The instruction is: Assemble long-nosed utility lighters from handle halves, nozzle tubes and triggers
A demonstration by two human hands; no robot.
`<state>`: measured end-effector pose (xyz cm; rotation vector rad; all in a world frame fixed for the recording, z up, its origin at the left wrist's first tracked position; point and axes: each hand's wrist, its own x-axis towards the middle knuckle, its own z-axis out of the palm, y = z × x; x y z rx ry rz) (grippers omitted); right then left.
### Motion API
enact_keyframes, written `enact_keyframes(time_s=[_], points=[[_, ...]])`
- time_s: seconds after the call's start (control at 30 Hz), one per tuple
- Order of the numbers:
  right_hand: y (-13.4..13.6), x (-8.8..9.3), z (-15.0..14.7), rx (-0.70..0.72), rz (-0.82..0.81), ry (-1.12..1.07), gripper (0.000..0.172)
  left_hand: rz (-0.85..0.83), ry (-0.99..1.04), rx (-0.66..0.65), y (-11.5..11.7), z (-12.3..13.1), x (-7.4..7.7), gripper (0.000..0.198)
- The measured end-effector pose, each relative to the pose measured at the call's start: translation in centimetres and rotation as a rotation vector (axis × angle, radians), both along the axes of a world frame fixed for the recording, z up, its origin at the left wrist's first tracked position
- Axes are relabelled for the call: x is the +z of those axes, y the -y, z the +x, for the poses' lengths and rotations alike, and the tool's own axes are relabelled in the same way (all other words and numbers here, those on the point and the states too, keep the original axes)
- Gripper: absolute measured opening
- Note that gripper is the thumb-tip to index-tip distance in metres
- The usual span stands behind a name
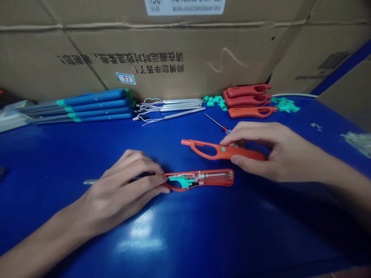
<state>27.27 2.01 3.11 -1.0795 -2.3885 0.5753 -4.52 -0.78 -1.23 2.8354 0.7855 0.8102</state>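
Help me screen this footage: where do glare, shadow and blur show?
In the head view, pale glare marks the blue table below the left hand; in the head view, shadow darkens the table under the right forearm; in the head view, clear plastic at the right edge looks smeared, the open orange shell sharper.

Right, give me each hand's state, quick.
Left hand: closed, fingers on the left end of the filled shell.
Right hand: closed, holding the other shell.

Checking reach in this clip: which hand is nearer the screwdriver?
Right. The right hand is just beside the screwdriver; the left hand is farther, to its lower left.
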Motion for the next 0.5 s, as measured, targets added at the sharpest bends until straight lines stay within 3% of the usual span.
enact_keyframes(time_s=[0.5], points=[[0.10, 0.01, -0.17, -0.012, -0.014, 0.014, 0.017, -0.132, -0.069, -0.062, -0.76, 0.07, 0.09, 0.026]])
